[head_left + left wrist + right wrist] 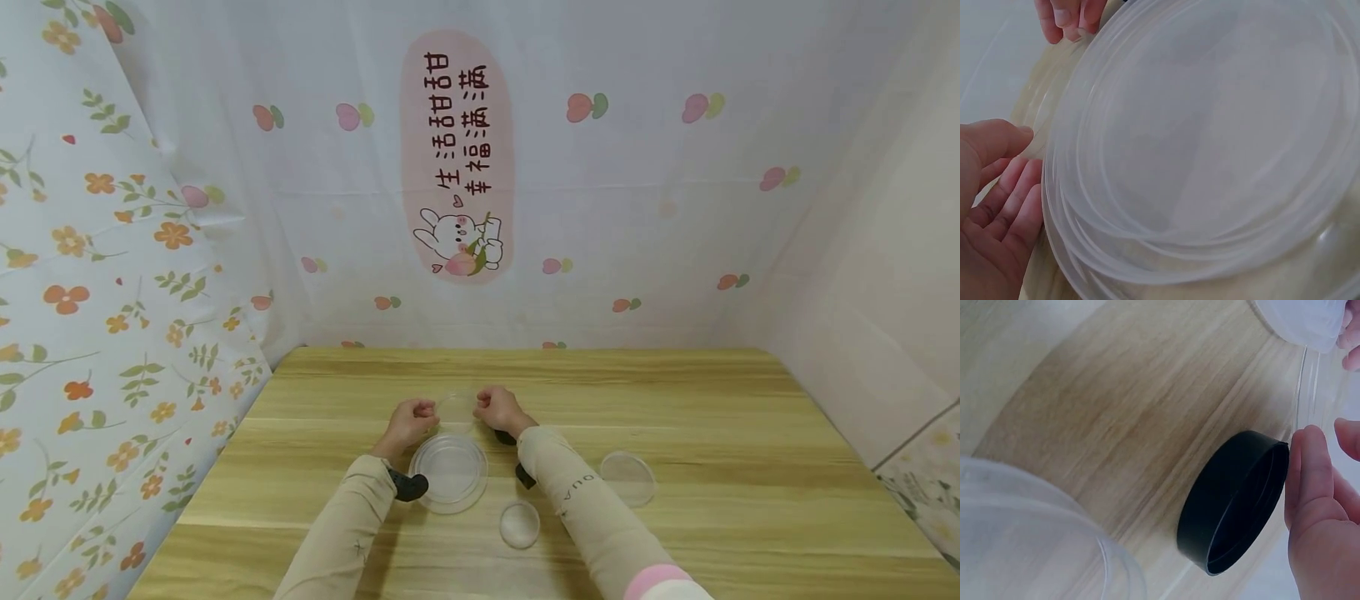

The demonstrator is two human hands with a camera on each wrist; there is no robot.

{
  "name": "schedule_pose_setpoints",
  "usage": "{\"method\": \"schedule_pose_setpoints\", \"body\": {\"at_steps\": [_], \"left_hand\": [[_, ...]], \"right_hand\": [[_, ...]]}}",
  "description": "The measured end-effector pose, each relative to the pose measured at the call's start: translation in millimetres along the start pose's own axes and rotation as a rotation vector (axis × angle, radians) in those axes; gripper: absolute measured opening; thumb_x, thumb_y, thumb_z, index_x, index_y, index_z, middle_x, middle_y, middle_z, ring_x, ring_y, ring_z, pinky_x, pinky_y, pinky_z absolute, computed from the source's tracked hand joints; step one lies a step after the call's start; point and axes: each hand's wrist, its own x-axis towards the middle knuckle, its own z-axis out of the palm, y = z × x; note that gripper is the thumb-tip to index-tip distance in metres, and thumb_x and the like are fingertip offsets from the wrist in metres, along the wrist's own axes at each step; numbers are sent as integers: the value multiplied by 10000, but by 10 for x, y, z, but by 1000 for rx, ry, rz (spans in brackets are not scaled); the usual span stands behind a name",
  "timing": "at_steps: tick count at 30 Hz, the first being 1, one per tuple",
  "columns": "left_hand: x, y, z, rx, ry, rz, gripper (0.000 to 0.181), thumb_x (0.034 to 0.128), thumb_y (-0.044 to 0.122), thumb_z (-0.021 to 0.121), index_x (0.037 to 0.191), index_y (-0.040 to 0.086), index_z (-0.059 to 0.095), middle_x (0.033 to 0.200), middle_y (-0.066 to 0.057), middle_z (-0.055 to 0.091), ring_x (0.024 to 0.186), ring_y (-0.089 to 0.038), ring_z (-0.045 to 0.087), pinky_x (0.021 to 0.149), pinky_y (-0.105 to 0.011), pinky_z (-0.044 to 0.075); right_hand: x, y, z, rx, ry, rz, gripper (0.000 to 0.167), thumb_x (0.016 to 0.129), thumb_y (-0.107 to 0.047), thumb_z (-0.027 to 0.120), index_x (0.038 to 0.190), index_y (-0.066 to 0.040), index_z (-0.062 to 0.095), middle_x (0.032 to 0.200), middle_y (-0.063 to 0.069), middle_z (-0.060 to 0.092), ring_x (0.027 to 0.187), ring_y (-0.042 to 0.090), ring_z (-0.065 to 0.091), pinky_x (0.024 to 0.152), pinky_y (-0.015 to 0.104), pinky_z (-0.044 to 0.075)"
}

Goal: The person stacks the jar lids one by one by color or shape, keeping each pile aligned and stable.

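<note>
A clear round lid (456, 408) is held by its sides between both hands, beyond a stack of clear round lids (450, 471). My left hand (412, 422) grips its left edge; in the left wrist view that hand (1000, 200) has thumb and fingers at the rim, beside the large stack (1210, 137). My right hand (501, 410) holds the right edge, and in the right wrist view its fingertips meet the clear rim (1313, 390). A black round lid (1229, 500) lies close to the right hand (1322, 512), partly hidden by the wrist in the head view.
On the wooden table (712, 408), a small clear round lid (519, 525) lies nearer the front, and another clear lid (628, 479) lies right of the right forearm. Patterned cloth (645, 208) hangs behind the table and at the left.
</note>
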Motion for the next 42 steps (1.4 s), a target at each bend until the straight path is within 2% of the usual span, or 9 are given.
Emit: {"method": "schedule_pose_setpoints", "body": {"at_steps": [5, 8, 11, 14, 18, 21, 26, 33, 42], "left_hand": [[-264, 468, -73, -13, -4, 28, 318, 764, 198, 688, 1029, 34, 623, 833, -41, 581, 739, -146, 549, 557, -248, 470], [-261, 437, -54, -34, 30, 41, 276, 741, 214, 707, 982, 91, 650, 799, 4, 593, 710, -100, 555, 533, -220, 470], [-254, 422, -52, -57, 28, 55, 279, 753, 226, 702, 1002, 111, 655, 813, -2, 603, 721, -110, 560, 543, -231, 474], [-464, 909, -117, -36, 31, -16, 303, 771, 142, 676, 1055, 48, 634, 839, -65, 599, 754, -176, 556, 582, -271, 478], [-832, 1751, -224, -30, 39, -120, 314, 780, 27, 627, 1075, -71, 587, 848, -134, 569, 772, -227, 532, 605, -257, 462], [-935, 2027, -249, -29, 43, -138, 311, 788, -15, 593, 1083, -109, 560, 847, -137, 554, 773, -211, 528, 587, -222, 449], [-914, 2177, -265, -41, 73, -143, 300, 785, -25, 578, 1078, -90, 574, 840, -123, 551, 770, -228, 541, 600, -251, 450], [-842, 2292, -296, 20, 105, -124, 271, 796, 96, 623, 1053, 11, 631, 823, -66, 587, 731, -194, 541, 592, -258, 430], [-861, 2350, -288, 25, 115, -79, 259, 777, 120, 658, 1006, 1, 632, 845, -106, 607, 675, -200, 597, 566, -279, 494]], "right_hand": [[430, 738, 432, -76, 5, 15, 388, 744, -333, 690, 1027, -71, 645, 837, -26, 582, 753, 112, 533, 607, 246, 446], [731, 1261, 707, -62, -3, 11, 390, 704, -444, 697, 1002, -194, 662, 822, -98, 571, 746, 76, 527, 604, 244, 446], [832, 1409, 796, -45, 0, -2, 364, 688, -449, 707, 980, -235, 666, 803, -113, 571, 728, 68, 528, 581, 243, 447], [619, 1055, 599, -30, 6, 1, 305, 730, -346, 695, 989, -187, 668, 802, -89, 579, 711, 75, 528, 564, 231, 444], [121, 222, 132, -27, -12, 24, 279, 803, -188, 604, 1048, -61, 644, 860, 11, 605, 741, 134, 544, 591, 262, 456], [-136, -241, -145, 19, -42, 77, 295, 824, -171, 581, 1083, -36, 624, 916, 49, 607, 810, 171, 555, 656, 294, 469], [-198, -343, -249, 135, 23, 30, 302, 844, -253, 576, 1054, -42, 626, 848, 27, 589, 752, 128, 553, 591, 251, 455], [-837, -1581, -891, 211, 112, 171, 184, 846, -13, 541, 999, 79, 585, 814, 124, 571, 715, 251, 597, 572, 276, 487], [-896, -1628, -975, 312, 145, 213, 121, 844, -30, 569, 905, 72, 590, 772, 122, 569, 679, 281, 600, 565, 294, 509]]}}
